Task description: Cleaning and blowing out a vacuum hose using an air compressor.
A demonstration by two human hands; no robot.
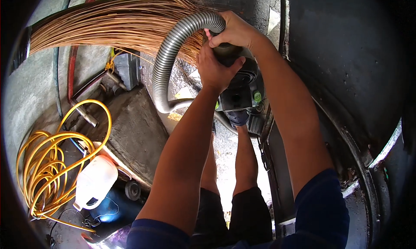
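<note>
A grey ribbed hose [164, 62] loops up from the floor and over to the top of a dark machine, apparently a vacuum cleaner [236, 98]. My right hand [238, 30] is closed around the hose's end at the machine's top. Just nearer to me, my left hand [215, 71] grips the left side of the machine's upper part, its thumb across the front. Green clips show on the body. My hands hide the joint between hose and machine.
A big broom of thin brown sticks [112, 25] lies across the far left. To the left are a coiled yellow hose [52, 162], a white plastic jug [96, 179] and a concrete block [134, 127]. A dark panel [346, 54] stands close on the right.
</note>
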